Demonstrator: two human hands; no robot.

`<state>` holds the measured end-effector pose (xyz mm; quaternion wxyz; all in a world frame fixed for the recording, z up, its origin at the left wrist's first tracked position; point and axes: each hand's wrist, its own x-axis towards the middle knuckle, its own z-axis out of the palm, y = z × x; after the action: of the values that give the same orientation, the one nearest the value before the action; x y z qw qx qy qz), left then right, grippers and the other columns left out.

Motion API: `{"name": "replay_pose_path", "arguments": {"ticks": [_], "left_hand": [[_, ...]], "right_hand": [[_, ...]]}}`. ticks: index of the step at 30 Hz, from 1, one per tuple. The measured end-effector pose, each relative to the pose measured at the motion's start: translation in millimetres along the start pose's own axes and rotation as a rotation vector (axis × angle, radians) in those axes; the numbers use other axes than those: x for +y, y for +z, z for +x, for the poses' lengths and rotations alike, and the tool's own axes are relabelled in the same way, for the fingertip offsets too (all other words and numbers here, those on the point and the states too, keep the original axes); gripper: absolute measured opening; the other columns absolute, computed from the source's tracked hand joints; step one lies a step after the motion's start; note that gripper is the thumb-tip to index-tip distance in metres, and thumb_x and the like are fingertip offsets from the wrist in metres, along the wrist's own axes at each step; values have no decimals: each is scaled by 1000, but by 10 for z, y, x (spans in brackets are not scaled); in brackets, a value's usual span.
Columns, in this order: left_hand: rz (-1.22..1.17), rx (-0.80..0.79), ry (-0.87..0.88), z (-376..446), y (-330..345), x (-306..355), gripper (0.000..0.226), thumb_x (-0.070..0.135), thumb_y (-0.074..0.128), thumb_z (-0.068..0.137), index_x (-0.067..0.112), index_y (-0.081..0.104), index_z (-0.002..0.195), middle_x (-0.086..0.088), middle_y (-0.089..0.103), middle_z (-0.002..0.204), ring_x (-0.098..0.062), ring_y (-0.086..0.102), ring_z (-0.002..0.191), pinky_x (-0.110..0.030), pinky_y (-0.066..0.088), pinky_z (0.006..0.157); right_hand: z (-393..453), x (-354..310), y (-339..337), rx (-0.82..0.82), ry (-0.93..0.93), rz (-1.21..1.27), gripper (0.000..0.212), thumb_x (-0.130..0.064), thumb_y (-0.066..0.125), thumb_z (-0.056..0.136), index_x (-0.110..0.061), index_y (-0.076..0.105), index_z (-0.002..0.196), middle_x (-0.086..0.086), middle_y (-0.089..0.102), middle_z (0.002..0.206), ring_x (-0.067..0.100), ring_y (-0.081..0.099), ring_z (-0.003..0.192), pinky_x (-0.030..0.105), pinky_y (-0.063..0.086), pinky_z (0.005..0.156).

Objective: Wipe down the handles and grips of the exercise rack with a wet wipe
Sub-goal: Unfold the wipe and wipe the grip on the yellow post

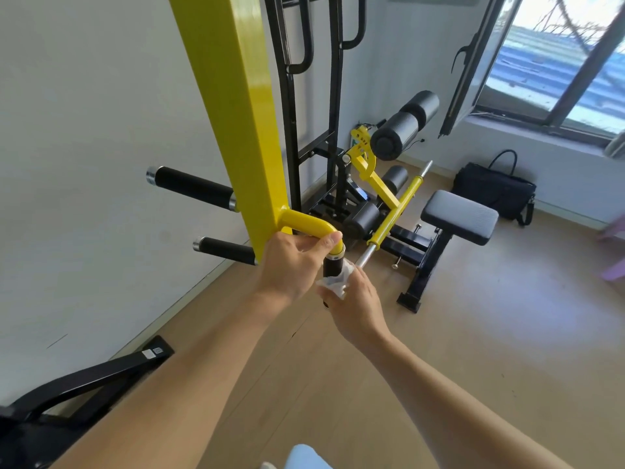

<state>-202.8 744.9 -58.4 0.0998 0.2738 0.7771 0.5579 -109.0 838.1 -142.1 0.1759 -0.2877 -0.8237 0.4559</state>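
Observation:
A yellow rack upright (236,106) runs down the middle of the view. From its lower end a curved yellow handle bar (304,221) bends down into a black grip (330,268). My left hand (291,262) is closed around the yellow bend just above the grip. My right hand (355,302) holds a crumpled white wet wipe (334,283) wrapped against the lower part of that black grip; the grip's lower end is mostly hidden by the hand. Two more black grips (192,188) (226,250) stick out to the left of the upright.
A black and yellow leg machine (375,184) with foam rollers (402,126) and a grey padded seat (460,216) stands behind on the wood floor. A black bag (493,189) lies under the window. A black frame foot (101,374) sits at lower left by the white wall.

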Motion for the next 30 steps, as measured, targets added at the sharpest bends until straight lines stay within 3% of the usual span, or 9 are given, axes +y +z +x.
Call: {"name": "replay_pose_path", "arguments": {"ticks": [4,7,9,12,16,19,21,25,30], "left_hand": [[21,-7,1,1,9,2,34,50,69,87,19,82,97,10,80,88,0,72,88,-8,50,80],[68,6,15,-29,23,-3,39,52,67,87,18,81,100,7,80,92,3,70,84,-2,47,74],[96,14,25,-58,29,13,39,51,67,87,18,81,102,9,79,92,10,66,79,0,45,71],[118,0,74,-125,5,40,33,47,68,87,21,80,103,17,72,86,20,61,82,1,42,72],[302,-28,263,-208,-51,13,30,48,66,89,25,78,105,13,77,95,-2,64,82,-6,44,71],[371,98,404,-289,-80,-48,27,36,74,87,18,78,108,6,79,101,-1,65,87,-3,45,78],[384,147,470,-331,-87,-103,32,29,78,85,13,77,112,2,78,108,-6,72,96,-15,53,86],[433,51,618,-277,-137,-164,45,21,78,85,7,69,127,-5,73,120,-10,68,112,-24,56,94],[520,-151,604,-211,-288,-166,60,24,69,93,14,47,149,-5,60,140,-11,50,131,-38,49,103]], "right_hand": [[-218,-97,-19,-58,-132,372,60,-45,42,101,-40,24,157,-15,38,159,5,35,145,34,34,116],[-290,-152,-42,175,-113,613,36,-31,43,107,-31,56,141,-15,63,137,-1,54,129,18,44,100],[-237,-153,-46,256,-70,629,28,-21,62,99,-29,69,125,-13,74,116,7,67,113,24,54,91],[-89,-109,-53,232,-92,456,31,-20,76,88,-27,71,118,-8,73,108,13,69,102,36,57,90],[-31,-37,8,117,-174,174,14,-36,61,97,-35,61,111,-14,64,103,12,62,93,46,56,81],[-65,-16,41,137,-187,116,17,-34,60,99,-31,59,116,-16,64,103,10,62,92,43,56,79],[-70,-68,25,194,-231,118,18,-31,60,100,-27,59,117,-13,65,101,11,63,90,39,56,77],[-24,-201,-33,231,-317,141,26,-29,62,99,-18,61,123,-7,68,109,11,62,95,27,52,79],[-30,29,89,100,-153,-75,24,-46,54,98,-24,55,105,-6,65,95,18,60,84,47,54,74]]}}
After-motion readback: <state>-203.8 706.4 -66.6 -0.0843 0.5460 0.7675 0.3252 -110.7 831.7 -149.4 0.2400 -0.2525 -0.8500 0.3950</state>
